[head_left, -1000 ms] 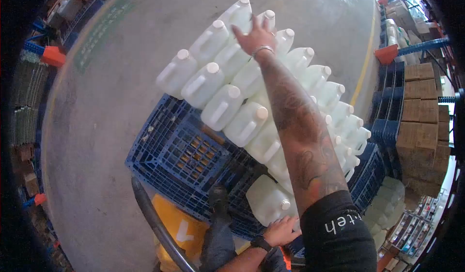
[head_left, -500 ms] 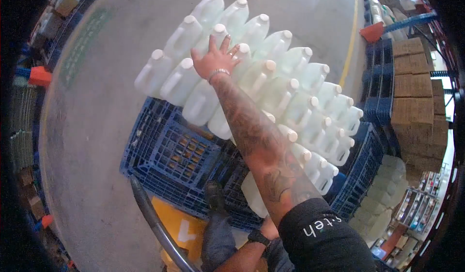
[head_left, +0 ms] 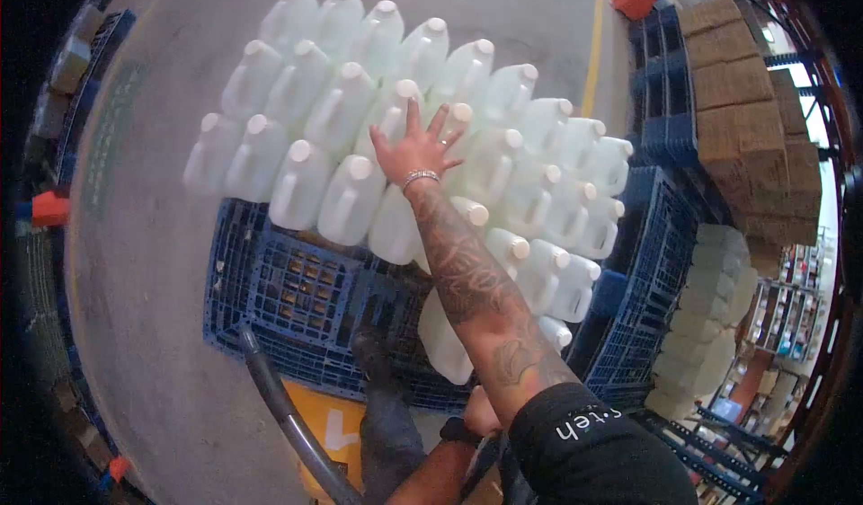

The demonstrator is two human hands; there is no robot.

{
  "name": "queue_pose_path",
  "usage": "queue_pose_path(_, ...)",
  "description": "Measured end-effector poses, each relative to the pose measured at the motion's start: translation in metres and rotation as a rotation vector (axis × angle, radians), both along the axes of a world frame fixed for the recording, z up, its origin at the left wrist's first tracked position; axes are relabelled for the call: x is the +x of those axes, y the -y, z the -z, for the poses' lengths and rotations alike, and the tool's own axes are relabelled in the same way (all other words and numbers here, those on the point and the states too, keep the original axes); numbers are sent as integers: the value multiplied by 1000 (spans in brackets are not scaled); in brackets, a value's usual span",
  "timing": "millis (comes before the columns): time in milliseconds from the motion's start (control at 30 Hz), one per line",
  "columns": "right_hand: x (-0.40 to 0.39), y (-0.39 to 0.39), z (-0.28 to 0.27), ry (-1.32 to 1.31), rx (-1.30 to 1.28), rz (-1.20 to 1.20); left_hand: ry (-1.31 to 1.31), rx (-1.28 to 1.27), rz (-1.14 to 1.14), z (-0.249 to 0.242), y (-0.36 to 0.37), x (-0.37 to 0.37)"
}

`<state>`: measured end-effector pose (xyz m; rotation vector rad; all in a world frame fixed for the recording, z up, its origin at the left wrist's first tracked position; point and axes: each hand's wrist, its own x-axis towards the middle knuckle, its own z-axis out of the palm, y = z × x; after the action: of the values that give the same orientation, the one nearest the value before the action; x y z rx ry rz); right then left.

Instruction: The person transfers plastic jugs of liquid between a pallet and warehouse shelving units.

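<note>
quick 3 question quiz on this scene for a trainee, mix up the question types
1. True or false: the right hand lies flat on the jugs with its fingers spread.
2. What do the jugs stand on? A) a wooden table B) a blue pallet C) a metal cart
3. Fill in: the cardboard boxes are stacked at the ____ side of the picture.

Key
1. True
2. B
3. right

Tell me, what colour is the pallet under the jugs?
Blue: the pallet under the white jugs shows best in the head view.
</note>
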<state>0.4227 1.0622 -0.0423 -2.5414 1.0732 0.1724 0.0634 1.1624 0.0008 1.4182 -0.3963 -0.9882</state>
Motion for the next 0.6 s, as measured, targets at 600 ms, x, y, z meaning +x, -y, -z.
queue_pose_path(600, -127, 144, -3, -41, 41, 201, 214, 223, 376, 27, 46, -58)
